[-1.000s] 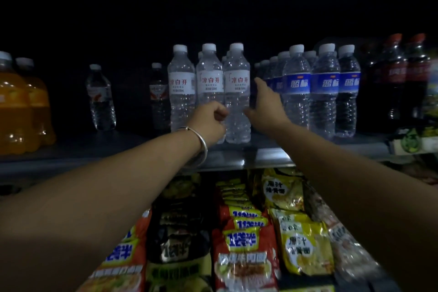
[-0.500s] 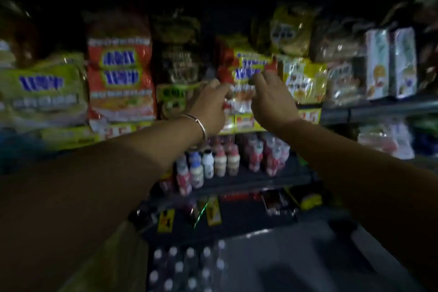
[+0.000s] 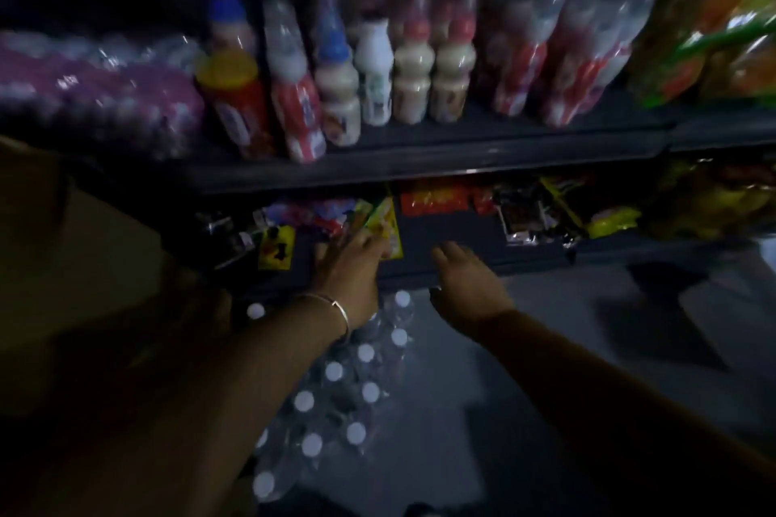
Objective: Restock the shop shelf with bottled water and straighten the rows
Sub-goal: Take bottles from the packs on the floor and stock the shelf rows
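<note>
Head view, low in a dim shop aisle. Reached down over a shrink-wrapped pack of bottled water (image 3: pixel 336 386) on the floor (image 3: pixel 525 411), white caps up, apparently parked there below the shelving as stock for the shelf above. Left hand (image 3: pixel 348 269), a thin bangle (image 3: pixel 331 306) at the wrist, stretched forward with fingers straight, empty, hanging over the far end of the pack; right hand (image 3: pixel 466 290) beside it over bare floor, fingers loosely spread, holding nothing. Both seemingly poised to take fresh bottles, though none yet gripped. Beyond the hands, a bottom shelf (image 3: pixel 441 231) strewn with small snack packets (image 3: pixel 436 199) in red, yellow and black. Higher, a dark shelf (image 3: pixel 420 157) lined with small milky drink bottles (image 3: pixel 413 76), red and blue caps, fronts turned outward for shoppers. A purple wrapped multipack (image 3: pixel 105 105) at far left, green and orange bags (image 3: pixel 714 34) at far right. No brand or lettering legible anywhere: too dark, too blurred.
</note>
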Demonstrator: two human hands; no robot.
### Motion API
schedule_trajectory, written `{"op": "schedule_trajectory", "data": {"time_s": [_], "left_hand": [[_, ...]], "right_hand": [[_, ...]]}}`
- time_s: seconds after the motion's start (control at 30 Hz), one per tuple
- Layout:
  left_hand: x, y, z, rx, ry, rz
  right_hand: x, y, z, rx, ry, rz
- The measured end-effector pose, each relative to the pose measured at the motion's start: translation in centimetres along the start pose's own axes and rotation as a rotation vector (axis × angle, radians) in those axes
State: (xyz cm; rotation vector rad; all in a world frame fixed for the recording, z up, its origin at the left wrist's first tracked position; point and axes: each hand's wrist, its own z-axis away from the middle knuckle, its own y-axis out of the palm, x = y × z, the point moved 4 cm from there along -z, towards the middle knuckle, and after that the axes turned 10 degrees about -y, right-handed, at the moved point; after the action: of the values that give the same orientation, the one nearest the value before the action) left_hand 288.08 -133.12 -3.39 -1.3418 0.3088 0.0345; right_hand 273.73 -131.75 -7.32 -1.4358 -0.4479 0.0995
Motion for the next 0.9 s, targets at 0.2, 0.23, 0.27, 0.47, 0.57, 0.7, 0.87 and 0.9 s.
{"op": "schedule_trajectory", "data": {"time_s": [0.2,0.23,0.27,0.47,0.57,0.7,0.87,0.9], "left_hand": [[3.8,13.4,-2.0,0.091,-0.042,-0.016],[4.4,15.1,-2.3,0.096,-0.048,-0.01],[4.8,16.6,-2.6,0.097,-0.05,-0.001],[6.2,23.1,-4.3,0.117,-0.067,-0.024],[6.7,24.5,-4.9,0.111,-0.061,-0.046],[7.5,24.8,-5.6,0.102,-0.058,-0.078],[8.1,23.4,-5.8,0.077,-0.069,-0.105],[8.0,22.8,-5.7,0.061,-0.066,-0.107]], "right_hand": [[-2.6,16.1,0.6,0.285,0.093,-0.098],[-2.9,18.2,0.7,0.309,0.111,-0.112],[-3.2,19.9,0.7,0.321,0.129,-0.126],[-4.4,27.8,-0.3,0.264,0.273,-0.254],[-4.4,30.0,-1.1,0.188,0.336,-0.326],[-4.6,31.5,-1.9,0.084,0.402,-0.396],[-4.3,29.9,-2.0,0.032,0.338,-0.37],[-4.2,28.8,-1.7,0.029,0.325,-0.37]]}}
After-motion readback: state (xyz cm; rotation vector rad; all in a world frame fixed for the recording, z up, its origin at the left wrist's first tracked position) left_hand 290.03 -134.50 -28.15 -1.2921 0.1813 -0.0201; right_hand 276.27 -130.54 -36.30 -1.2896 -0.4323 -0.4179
